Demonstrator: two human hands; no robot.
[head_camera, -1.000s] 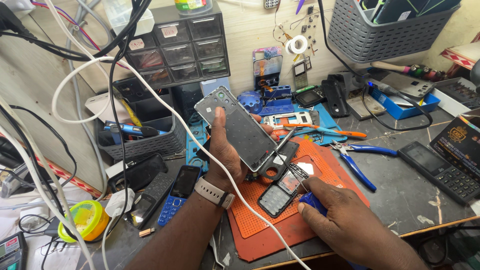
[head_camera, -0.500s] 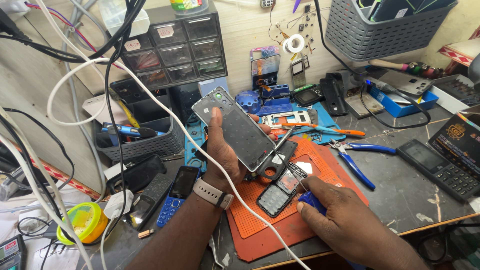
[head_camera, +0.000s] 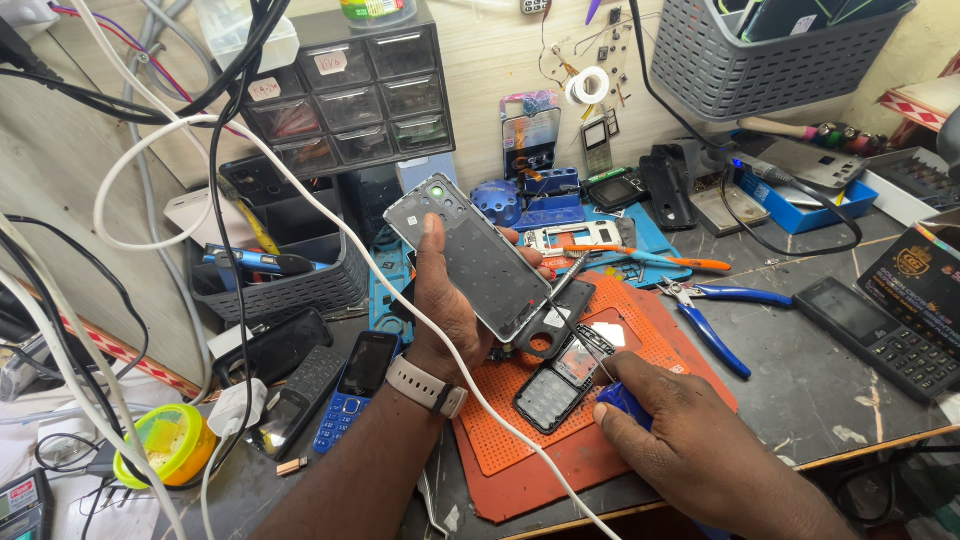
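My left hand (head_camera: 447, 300) holds a smartphone back frame (head_camera: 470, 256) up over the bench, its inner side facing me, thumb pressed on its edge. My right hand (head_camera: 672, 432) rests low on the orange work mat (head_camera: 660, 345) and grips a blue-handled tool (head_camera: 622, 402) whose thin metal tip points up toward the frame. Under the tool lies an opened keypad phone (head_camera: 560, 380) with its keypad exposed, beside a black phone cover (head_camera: 562, 318). A white cable (head_camera: 440, 330) crosses in front of my left wrist.
Blue-handled pliers (head_camera: 712, 322) and an orange-handled tool (head_camera: 650, 260) lie right of the mat. A black keypad phone (head_camera: 875, 335) sits at right. Several phones (head_camera: 352, 385) lie left, near a grey basket (head_camera: 290, 285), a drawer cabinet (head_camera: 350, 95) and a yellow tape roll (head_camera: 160, 445).
My left hand has tilted and shifted the frame slightly. My right hand stays on the mat with the tool.
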